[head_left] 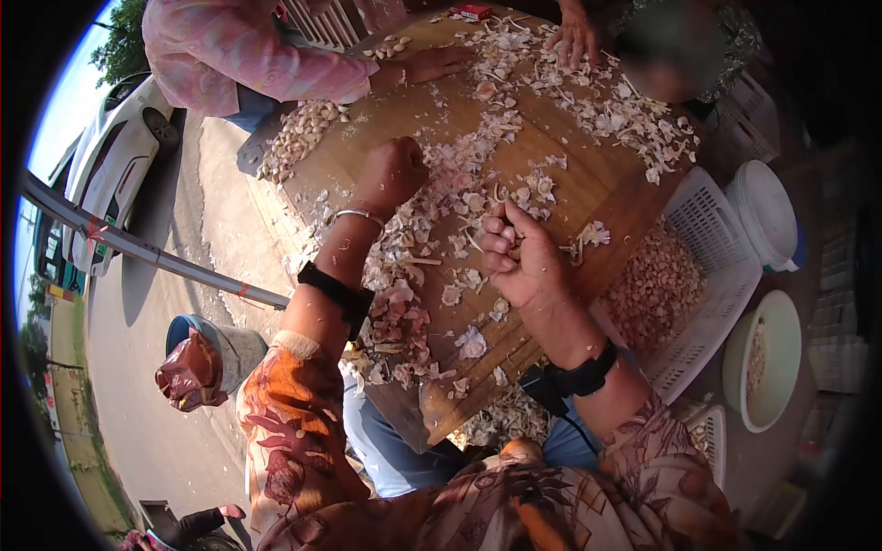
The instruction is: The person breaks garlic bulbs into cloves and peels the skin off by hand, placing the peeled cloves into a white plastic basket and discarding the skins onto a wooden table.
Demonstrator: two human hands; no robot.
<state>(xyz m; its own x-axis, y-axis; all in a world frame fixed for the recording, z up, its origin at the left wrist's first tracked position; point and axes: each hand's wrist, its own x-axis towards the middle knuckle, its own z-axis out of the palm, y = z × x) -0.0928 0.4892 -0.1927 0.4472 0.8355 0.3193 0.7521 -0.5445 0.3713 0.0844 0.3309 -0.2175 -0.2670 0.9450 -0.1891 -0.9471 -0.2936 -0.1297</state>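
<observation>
My left hand [393, 173] is a closed fist above the left part of the wooden table [570, 188]; whatever it may hold is hidden. Beside it lie garlic skins [441, 188] and, farther to the left, a heap of peeled garlic cloves [303, 138]. My right hand [524, 255] is over the near right part of the table, palm partly up, fingers curled in and thumb raised. Anything between those fingers is too small to make out. A dense pile of pinkish skins [395, 321] lies along the near left edge.
A white crate [712, 197] of unpeeled cloves stands right of the table, near a white bucket [764, 216] and a pale green basin [781, 367]. A person's pink sleeve [266, 55] and another person's hand [575, 39] reach over the far side. A bucket [243, 354] stands left.
</observation>
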